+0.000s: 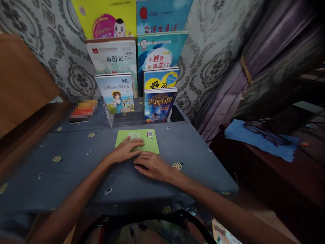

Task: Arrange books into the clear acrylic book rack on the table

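A light green book (149, 142) lies with a barcode at its far right corner, before a clear stand of books. My left hand (128, 148) rests flat across its cover, fingers stretched out to the right, open. At the book's near edge, my right hand (153, 166) is on the cloth, its fingers loosely bent and a gap showing between thumb and fingers. No object shows in it. The fingertips of my right hand come close to the thumb of my left; whether they touch, I cannot tell.
A clear stand (127, 120) holds several upright books, among them a dark blue book (159, 106) and a light blue one (116, 95). A black phone-like slab (177, 113) lies right of it. Eyeglasses (266, 132) sit on a blue cloth (236, 130) at the right.
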Motion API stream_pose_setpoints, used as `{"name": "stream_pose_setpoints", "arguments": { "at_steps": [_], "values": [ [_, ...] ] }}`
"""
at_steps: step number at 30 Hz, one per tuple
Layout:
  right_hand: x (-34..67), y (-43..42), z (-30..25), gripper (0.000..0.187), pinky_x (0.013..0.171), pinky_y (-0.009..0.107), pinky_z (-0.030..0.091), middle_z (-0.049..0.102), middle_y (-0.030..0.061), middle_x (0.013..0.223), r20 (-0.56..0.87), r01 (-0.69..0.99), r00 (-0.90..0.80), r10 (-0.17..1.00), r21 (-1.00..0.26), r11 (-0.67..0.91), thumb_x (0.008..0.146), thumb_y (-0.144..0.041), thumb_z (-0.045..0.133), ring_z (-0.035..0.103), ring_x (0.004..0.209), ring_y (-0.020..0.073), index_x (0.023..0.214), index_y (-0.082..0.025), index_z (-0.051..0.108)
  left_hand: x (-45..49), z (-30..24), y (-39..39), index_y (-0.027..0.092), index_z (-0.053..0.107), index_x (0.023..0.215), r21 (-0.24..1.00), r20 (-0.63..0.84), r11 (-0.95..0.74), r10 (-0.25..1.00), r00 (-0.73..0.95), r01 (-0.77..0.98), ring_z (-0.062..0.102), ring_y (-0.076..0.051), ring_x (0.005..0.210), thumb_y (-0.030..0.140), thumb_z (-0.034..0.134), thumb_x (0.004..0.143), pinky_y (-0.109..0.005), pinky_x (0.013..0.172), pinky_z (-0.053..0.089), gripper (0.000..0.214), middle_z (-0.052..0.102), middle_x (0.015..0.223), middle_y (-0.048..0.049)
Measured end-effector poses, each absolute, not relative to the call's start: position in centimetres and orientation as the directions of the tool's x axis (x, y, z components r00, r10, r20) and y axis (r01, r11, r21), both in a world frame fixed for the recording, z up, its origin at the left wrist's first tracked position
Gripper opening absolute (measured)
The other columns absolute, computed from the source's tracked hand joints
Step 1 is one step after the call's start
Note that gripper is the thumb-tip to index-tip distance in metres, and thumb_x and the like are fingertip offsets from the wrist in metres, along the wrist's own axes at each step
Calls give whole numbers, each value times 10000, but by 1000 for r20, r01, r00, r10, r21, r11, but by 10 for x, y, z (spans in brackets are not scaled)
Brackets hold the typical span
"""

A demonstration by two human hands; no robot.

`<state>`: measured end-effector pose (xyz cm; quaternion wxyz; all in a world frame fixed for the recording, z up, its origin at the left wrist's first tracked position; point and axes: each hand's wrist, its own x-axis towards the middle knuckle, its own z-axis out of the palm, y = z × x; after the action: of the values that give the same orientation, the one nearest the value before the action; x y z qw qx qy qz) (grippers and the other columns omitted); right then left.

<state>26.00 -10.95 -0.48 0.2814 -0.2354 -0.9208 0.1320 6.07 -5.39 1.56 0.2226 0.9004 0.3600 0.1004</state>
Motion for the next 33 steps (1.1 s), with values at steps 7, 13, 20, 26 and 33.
{"name": "stream_pose_setpoints", "arguments": {
  "at_steps": [7,13,20,26,33],
  "values": [
    [318,-85,-8,249,960,473,463,657,154,1262,393,630,-616,682,-274,727,948,-289,605,570,1179,291,1157,-171,671,61,2,-62,274,434,1467,344,84,-711,674,734,613,366,-211,1456,510,411,1002,-534,1230,102,522,438,1551,-88],
    [318,-53,-11,257,993,470,434,666,123,1287,343,686,-583,737,-279,672,957,-286,600,555,1237,278,1189,-206,677,67,0,-38,260,446,1458,275,105,-701,702,704,658,368,-208,1454,497,376,1015,-533,1229,117,507,437,1551,-91],
    [318,-40,-12,256,992,462,446,679,117,1271,359,681,-552,753,-327,655,941,-286,633,565,1243,268,1178,-210,689,68,0,-26,241,476,1435,251,131,-710,699,703,658,398,-220,1435,489,390,1010,-540,1217,163,500,476,1524,-97],
    [319,-39,-11,333,1010,490,448,670,120,1278,344,654,-493,800,-461,601,904,-291,648,571,1233,281,1223,-196,653,85,6,-19,229,483,1431,249,104,-694,713,694,675,384,-232,1442,489,373,1010,-546,1212,156,506,460,1534,-102],
    [326,-41,-8,442,777,364,537,713,106,1207,330,560,-225,917,-726,399,965,-297,458,661,730,181,1394,-193,479,126,2,25,200,453,1449,273,113,-693,712,693,667,374,-222,1444,352,317,1021,-496,1185,241,474,455,1537,-111]
  ]
}}
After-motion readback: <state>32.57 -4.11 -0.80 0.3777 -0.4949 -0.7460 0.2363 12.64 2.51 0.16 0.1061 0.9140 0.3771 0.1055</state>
